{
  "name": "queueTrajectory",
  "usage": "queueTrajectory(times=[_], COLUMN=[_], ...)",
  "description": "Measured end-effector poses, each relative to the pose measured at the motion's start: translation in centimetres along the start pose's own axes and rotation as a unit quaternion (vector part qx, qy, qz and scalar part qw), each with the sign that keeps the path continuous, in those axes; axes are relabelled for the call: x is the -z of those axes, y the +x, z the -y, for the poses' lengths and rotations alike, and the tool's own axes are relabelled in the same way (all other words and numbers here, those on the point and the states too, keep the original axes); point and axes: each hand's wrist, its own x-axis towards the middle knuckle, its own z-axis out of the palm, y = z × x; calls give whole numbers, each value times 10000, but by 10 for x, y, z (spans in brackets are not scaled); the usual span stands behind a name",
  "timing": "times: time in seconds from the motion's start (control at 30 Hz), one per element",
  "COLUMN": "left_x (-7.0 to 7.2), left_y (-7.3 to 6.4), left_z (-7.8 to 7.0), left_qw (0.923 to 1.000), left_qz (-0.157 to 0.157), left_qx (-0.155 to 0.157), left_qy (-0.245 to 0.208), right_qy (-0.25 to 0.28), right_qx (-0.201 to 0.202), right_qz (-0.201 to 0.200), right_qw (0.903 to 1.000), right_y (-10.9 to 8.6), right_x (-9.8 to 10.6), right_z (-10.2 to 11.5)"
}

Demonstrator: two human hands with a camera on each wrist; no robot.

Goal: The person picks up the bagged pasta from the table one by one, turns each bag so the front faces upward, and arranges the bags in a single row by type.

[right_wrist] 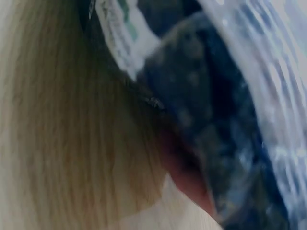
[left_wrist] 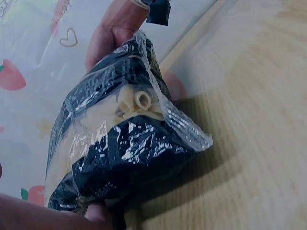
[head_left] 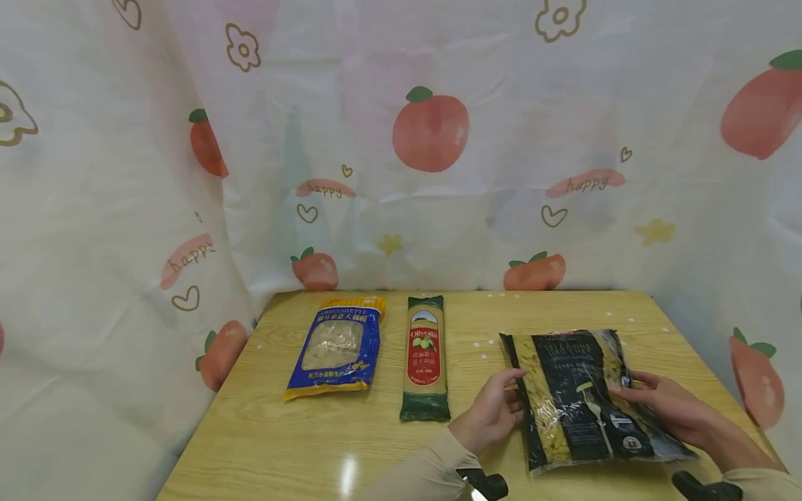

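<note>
A black and clear plastic bag of penne pasta (head_left: pixel 573 396) is tilted up above the right front of the table, its printed face toward the head camera. My right hand (head_left: pixel 670 407) grips its right side, thumb on the front and other fingers partly hidden by the bag. At the left edge, my left hand (head_left: pixel 495 410) holds the bag with bent fingers and the thumb along its border. Penne tubes (left_wrist: pixel 142 99) show through a clear strip in the left wrist view. In the right wrist view, fingers (right_wrist: pixel 184 175) lie against the dark underside of the bag (right_wrist: pixel 192 96).
Left of the hands, a green and red pack of spaghetti (head_left: pixel 425 358) lies on the wooden table (head_left: pixel 263 431). Farther left lies a blue and yellow orecchiette pack (head_left: pixel 332 348). A fruit-printed curtain (head_left: pixel 363 229) encloses the back and both sides.
</note>
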Motion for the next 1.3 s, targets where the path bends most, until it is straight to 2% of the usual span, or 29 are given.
queueTrajectory(times=[0.23, 0.33, 0.57, 0.87, 1.2, 1.3], left_x=[5, 8, 10, 11, 13, 13], left_y=[7, 11, 25, 49, 64, 66], left_z=[-13, -19, -33, -48, -59, -59], left_qw=[9997, 9996, 9988, 9973, 9952, 9942], left_qz=[-5, -126, -240, -385, -538, -538], left_qx=[74, 73, 8, -207, -507, -546], left_qy=[211, 236, 417, 589, 645, 760], right_qy=[200, 262, 1065, 1058, 1329, 1165], right_qx=[203, 279, 341, 439, 619, 630], right_qz=[-155, -179, -417, -798, -1062, -1182], right_qw=[9995, 9991, 9929, 9902, 9835, 9841], right_y=[9, 13, 28, 49, 70, 73], right_x=[-4, -7, -13, -15, -15, -13], right_z=[13, 17, 19, 22, 18, 17])
